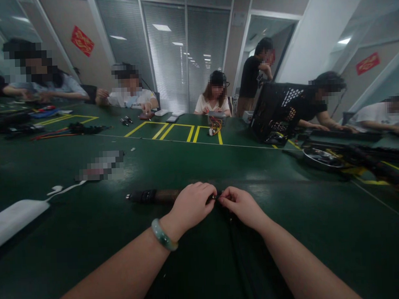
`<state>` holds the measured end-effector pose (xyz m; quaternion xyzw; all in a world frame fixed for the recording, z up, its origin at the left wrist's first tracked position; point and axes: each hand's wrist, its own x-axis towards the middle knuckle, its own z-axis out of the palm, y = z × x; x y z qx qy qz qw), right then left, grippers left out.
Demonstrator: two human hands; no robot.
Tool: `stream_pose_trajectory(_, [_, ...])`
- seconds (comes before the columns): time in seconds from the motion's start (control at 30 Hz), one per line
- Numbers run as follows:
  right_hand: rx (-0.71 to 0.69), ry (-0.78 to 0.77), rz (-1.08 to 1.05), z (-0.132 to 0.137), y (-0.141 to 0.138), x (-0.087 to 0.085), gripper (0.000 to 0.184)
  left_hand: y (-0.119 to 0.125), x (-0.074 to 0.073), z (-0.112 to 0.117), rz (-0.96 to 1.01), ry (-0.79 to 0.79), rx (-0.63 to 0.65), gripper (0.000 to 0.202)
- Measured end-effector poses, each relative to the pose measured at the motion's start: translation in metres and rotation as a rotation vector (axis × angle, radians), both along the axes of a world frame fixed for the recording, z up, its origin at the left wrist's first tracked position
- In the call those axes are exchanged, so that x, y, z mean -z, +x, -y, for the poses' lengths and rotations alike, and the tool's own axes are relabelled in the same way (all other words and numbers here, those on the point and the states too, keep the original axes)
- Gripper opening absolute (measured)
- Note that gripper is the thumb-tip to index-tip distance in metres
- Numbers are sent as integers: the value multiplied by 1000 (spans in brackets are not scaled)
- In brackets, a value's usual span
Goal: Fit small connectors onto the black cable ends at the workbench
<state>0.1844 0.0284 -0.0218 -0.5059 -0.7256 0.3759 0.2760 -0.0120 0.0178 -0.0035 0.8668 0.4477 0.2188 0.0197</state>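
My left hand (pixel 192 205) is closed around one end of a dark rod-shaped tool (pixel 153 196) that lies on the green table (pixel 124 239) and sticks out to the left. A green bangle (pixel 163 235) sits on that wrist. My right hand (pixel 241 205) pinches a small dark part right at the left hand's fingertips; the two hands touch there. A dark cable or strap (pixel 237 248) runs from the hands toward me. What the fingers pinch is too small to name.
A white flat device (pixel 15 217) with a white cable lies at the left. A black perforated case (pixel 278 114) stands at the back right, with dark parts and cables (pixel 347 157) beside it. Several other people sit around the table's far side.
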Motion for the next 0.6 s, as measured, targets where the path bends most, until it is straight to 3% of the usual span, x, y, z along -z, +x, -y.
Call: stream_pose_trajectory(0.6, [8,58,54,5,-3,-5,12,-1,-8,4,-18,-36,16,10])
